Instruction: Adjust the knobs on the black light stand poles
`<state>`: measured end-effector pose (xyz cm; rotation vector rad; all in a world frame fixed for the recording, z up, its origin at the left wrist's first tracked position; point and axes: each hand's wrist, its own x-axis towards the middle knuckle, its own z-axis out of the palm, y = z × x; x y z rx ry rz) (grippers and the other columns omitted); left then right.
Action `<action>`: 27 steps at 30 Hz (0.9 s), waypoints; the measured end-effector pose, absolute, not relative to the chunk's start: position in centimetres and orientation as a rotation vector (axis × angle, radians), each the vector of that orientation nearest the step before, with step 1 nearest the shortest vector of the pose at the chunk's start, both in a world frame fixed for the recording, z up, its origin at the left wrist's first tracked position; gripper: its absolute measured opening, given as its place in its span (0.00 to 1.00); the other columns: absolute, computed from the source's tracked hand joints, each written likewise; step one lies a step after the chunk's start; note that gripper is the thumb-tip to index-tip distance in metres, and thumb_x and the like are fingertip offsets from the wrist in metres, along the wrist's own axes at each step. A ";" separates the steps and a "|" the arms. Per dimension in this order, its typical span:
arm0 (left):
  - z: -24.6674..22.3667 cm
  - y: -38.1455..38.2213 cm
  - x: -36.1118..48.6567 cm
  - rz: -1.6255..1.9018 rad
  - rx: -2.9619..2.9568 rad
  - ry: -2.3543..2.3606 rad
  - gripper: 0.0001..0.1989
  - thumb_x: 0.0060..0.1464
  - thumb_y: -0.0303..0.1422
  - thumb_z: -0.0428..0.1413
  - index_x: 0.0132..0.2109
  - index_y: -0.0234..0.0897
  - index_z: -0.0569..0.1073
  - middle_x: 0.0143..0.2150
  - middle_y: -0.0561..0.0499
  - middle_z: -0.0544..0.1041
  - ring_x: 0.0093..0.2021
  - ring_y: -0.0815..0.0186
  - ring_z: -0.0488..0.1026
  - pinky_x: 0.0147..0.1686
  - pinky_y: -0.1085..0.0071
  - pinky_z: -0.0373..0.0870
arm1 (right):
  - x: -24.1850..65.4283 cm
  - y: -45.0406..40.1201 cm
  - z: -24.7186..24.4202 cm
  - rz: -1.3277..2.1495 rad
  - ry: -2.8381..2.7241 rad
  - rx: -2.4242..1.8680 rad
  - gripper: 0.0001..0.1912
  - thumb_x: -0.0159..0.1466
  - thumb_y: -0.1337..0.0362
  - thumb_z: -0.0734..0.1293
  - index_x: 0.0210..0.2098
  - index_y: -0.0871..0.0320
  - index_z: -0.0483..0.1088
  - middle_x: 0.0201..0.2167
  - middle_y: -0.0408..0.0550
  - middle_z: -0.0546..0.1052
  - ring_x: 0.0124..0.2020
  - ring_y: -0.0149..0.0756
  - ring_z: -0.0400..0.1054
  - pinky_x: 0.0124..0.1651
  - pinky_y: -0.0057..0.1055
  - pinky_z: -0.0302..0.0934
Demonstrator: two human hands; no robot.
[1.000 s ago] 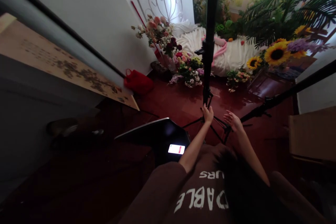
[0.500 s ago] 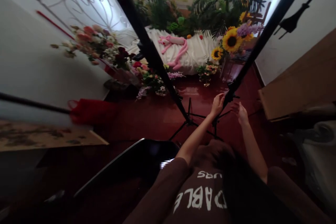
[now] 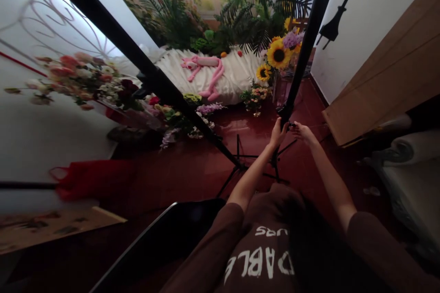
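Observation:
A black light stand (image 3: 299,66) rises at a slant on the right, its legs spread on the red floor. My left hand (image 3: 278,133) is wrapped round its pole just below a black collar. At the same height, the fingertips of my right hand (image 3: 304,132) are closed on a small black knob (image 3: 292,125) at the pole's right side. A second black stand (image 3: 165,88) slants across the left, with neither hand on it. A black power plug (image 3: 330,27) dangles from a cord at the upper right.
Artificial flowers (image 3: 82,73), sunflowers (image 3: 278,54) and palms surround a white draped cloth (image 3: 237,73) bearing a pink plush toy (image 3: 208,62). A red bag (image 3: 85,178) is at left, a dark panel (image 3: 165,229) in front. A brown board (image 3: 374,64) and rolled material (image 3: 410,146) stand right.
My right hand has moved in from beside the stand to its knob, and its fingers have closed. My left hand stays at the pole. The view has shifted.

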<state>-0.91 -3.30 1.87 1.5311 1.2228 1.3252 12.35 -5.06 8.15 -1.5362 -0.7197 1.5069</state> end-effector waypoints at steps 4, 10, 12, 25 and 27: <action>1.8 -3.1 -1.0 1.292 1.521 1.226 0.21 0.63 0.41 0.52 0.57 0.32 0.67 0.53 0.36 0.77 0.53 0.59 0.75 0.57 0.63 0.68 | 12.5 -5.4 7.5 1.495 -0.718 -1.361 0.05 0.64 0.67 0.68 0.31 0.59 0.71 0.27 0.45 0.79 0.26 0.28 0.72 0.25 0.22 0.66; 1.7 -3.0 -1.0 1.290 1.509 1.224 0.22 0.62 0.44 0.53 0.57 0.35 0.68 0.54 0.36 0.76 0.54 0.58 0.75 0.56 0.63 0.68 | 12.6 -5.5 5.8 1.278 -0.881 -1.198 0.10 0.52 0.72 0.72 0.33 0.56 0.72 0.34 0.41 0.79 0.32 0.26 0.72 0.32 0.21 0.67; 1.7 -3.1 -1.0 1.281 1.519 1.242 0.22 0.63 0.44 0.53 0.57 0.35 0.68 0.54 0.37 0.76 0.54 0.58 0.75 0.56 0.63 0.69 | 12.2 -5.2 5.4 1.198 -0.891 -1.179 0.07 0.51 0.73 0.71 0.26 0.57 0.71 0.36 0.42 0.79 0.32 0.26 0.71 0.32 0.21 0.66; 6.6 -0.8 -0.5 1.529 1.664 1.144 0.19 0.62 0.47 0.52 0.51 0.38 0.70 0.40 0.45 0.77 0.43 0.63 0.77 0.52 0.64 0.71 | 10.9 -5.8 4.9 1.159 -0.808 -1.166 0.09 0.52 0.67 0.71 0.34 0.55 0.73 0.36 0.41 0.78 0.36 0.27 0.72 0.35 0.22 0.70; 8.5 -0.3 -0.1 1.551 1.646 1.086 0.20 0.63 0.47 0.51 0.54 0.39 0.68 0.36 0.49 0.76 0.37 0.66 0.76 0.44 0.69 0.73 | 11.0 -6.2 4.9 1.171 -0.824 -1.136 0.12 0.53 0.66 0.72 0.38 0.54 0.74 0.37 0.41 0.78 0.38 0.28 0.72 0.36 0.22 0.70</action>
